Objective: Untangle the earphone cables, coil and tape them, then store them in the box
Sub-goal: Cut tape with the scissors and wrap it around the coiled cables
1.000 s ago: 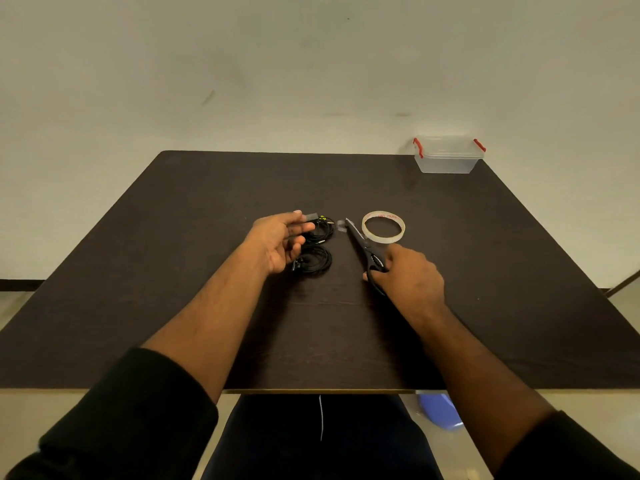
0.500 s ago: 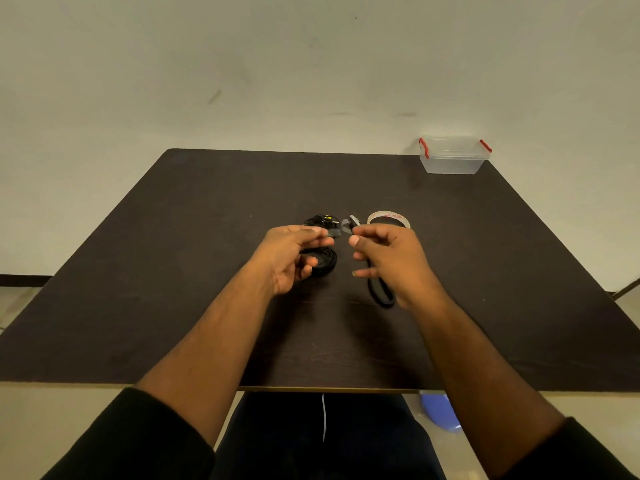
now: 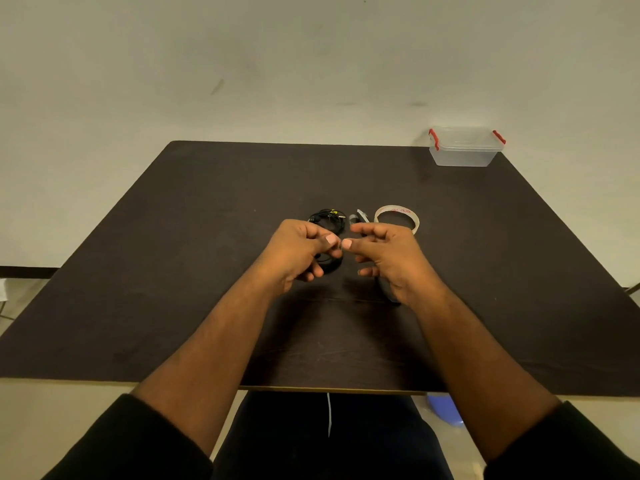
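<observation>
Two coiled black earphone cables lie mid-table: the far coil (image 3: 328,218) is in plain sight, the near coil (image 3: 331,264) is partly hidden under my left hand (image 3: 298,252). My left hand pinches a short clear tape piece (image 3: 338,250) between thumb and fingers above the near coil. My right hand (image 3: 388,258) is thumb to thumb with it and seems to pinch the strip's other end. The clear box (image 3: 464,150) with red clips stands at the table's far right corner, lid on.
Black scissors (image 3: 360,217) lie on the dark table (image 3: 173,271) under my right hand, only the tip and a handle loop showing. A tape roll (image 3: 398,213) lies just right of the scissors tip. A blue object (image 3: 445,408) sits on the floor below the front edge.
My right hand let go of the scissors, lifted off the table and came over to meet my left hand. My left hand kept the tape piece and shifted right, above the near coil.
</observation>
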